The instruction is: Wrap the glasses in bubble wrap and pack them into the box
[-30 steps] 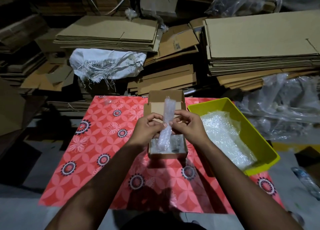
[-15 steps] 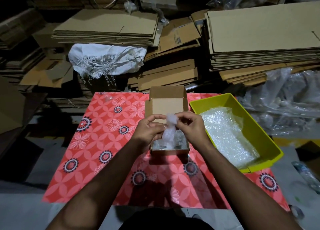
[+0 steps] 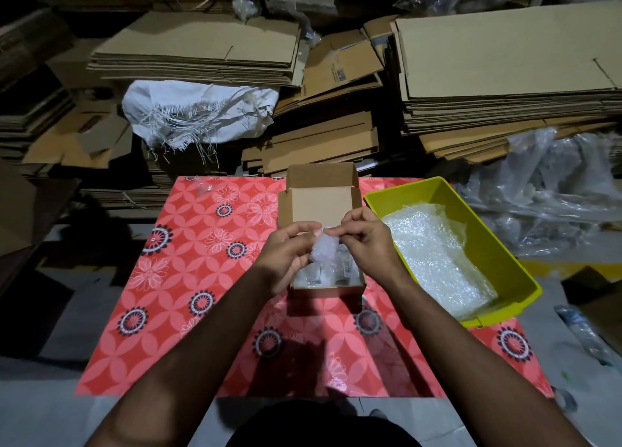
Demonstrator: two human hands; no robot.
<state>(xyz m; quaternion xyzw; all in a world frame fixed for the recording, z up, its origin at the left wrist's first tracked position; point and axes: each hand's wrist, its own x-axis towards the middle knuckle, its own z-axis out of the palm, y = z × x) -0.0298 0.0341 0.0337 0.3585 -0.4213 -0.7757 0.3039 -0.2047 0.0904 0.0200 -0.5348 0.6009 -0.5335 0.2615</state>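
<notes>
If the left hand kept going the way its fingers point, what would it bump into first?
Most likely the right hand. The left hand points rightward across the bubble-wrapped bundle that both hands pinch above the open cardboard box, though depth is hard to judge.

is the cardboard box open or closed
Open. The cardboard box has its lid flap standing up at the far side, and wrapped pieces show inside beneath the bubble-wrapped bundle both hands hold.

Dim room: flattened cardboard stacks (image 3: pixel 202 47) behind a red floral mat (image 3: pixel 188 278) on grey floor (image 3: pixel 43 409).
</notes>
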